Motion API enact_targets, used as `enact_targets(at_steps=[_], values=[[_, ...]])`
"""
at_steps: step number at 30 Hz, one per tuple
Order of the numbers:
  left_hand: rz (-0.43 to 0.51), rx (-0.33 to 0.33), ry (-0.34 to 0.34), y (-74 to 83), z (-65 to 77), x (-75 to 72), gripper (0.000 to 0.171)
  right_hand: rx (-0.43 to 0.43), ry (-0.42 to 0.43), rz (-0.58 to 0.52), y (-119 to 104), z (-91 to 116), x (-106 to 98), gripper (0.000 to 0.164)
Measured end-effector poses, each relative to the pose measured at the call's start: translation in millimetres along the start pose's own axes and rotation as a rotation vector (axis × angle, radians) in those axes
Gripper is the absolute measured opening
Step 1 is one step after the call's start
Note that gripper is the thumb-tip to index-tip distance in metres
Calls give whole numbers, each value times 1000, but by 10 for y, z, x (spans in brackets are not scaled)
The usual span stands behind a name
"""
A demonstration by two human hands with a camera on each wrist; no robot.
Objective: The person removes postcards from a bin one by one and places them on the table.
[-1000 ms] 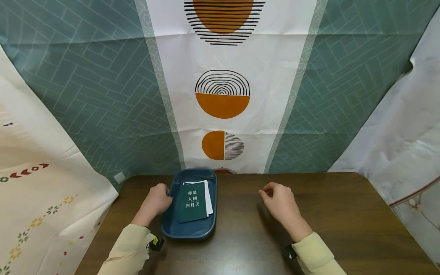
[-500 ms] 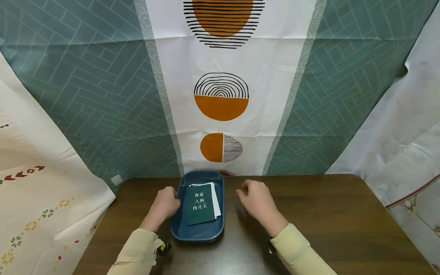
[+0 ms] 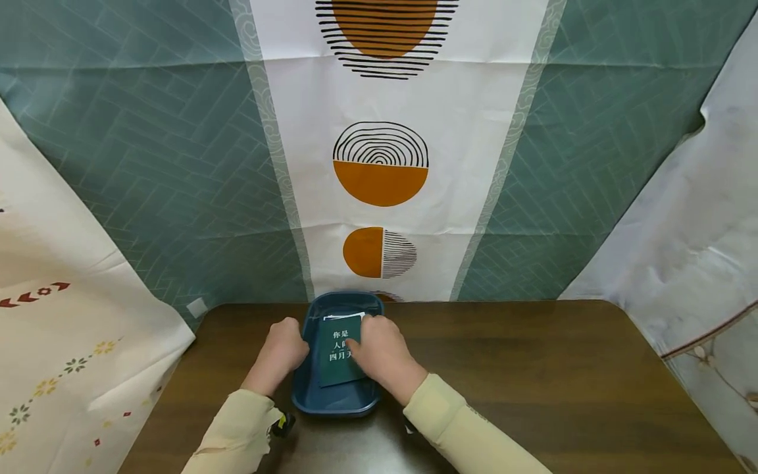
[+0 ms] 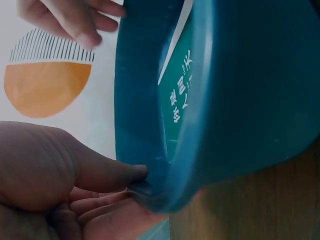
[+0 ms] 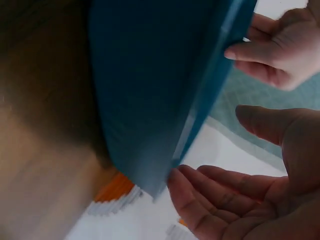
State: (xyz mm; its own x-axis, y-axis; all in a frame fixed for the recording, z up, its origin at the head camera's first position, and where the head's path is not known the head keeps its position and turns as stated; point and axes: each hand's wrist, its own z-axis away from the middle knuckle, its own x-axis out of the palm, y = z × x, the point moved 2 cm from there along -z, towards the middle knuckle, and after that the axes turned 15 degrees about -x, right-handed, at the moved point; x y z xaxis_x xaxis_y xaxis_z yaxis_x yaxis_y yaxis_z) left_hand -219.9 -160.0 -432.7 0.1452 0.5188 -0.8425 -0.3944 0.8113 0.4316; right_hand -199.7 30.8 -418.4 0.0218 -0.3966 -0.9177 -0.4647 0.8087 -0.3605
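A blue plastic tray with raised walls stands on the table, left of the middle. In it lies a dark green booklet with white Chinese characters, over some white paper that peeks out at its top. My left hand grips the tray's left rim; in the left wrist view the thumb lies inside and the fingers are outside. Over the tray's right side is my right hand, hiding part of the booklet. The right wrist view shows that right hand beside the rim, thumb and fingers apart, holding nothing.
The brown wooden table extends to the right of the tray. A green and white patterned cloth hangs behind the table's back edge, close to the tray. Pale cloths hang at the left and right.
My right hand has moved left from the table's right side to over the tray. The tray has shifted slightly right, with my left hand staying on its rim.
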Motion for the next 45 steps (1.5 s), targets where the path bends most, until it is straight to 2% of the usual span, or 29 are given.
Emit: enact_targets(at_steps=[3,6,11,15,19,23,34,39,45], values=[[-2,-11,12,-20,-9,-1,13,-2,-41,16,-45,-89,102,46],[0,-5,57,-22,-6,-11,7,-18,-55,35,-76,-135,190,37],[6,20,106,8,1,-18,6,-30,-78,141,-125,-158,289,32],[-6,34,108,32,16,-4,5,27,-116,207,-135,-174,391,40],[-34,22,119,55,38,16,5,70,-169,267,-115,-188,530,58],[-47,11,117,78,40,24,8,104,-207,309,-80,-213,625,65],[4,1,142,21,5,21,6,114,-172,249,-51,-253,581,55],[6,6,158,13,11,39,3,74,-122,288,-64,-242,586,53],[8,-10,151,30,9,41,5,46,-101,338,-93,-258,613,49]])
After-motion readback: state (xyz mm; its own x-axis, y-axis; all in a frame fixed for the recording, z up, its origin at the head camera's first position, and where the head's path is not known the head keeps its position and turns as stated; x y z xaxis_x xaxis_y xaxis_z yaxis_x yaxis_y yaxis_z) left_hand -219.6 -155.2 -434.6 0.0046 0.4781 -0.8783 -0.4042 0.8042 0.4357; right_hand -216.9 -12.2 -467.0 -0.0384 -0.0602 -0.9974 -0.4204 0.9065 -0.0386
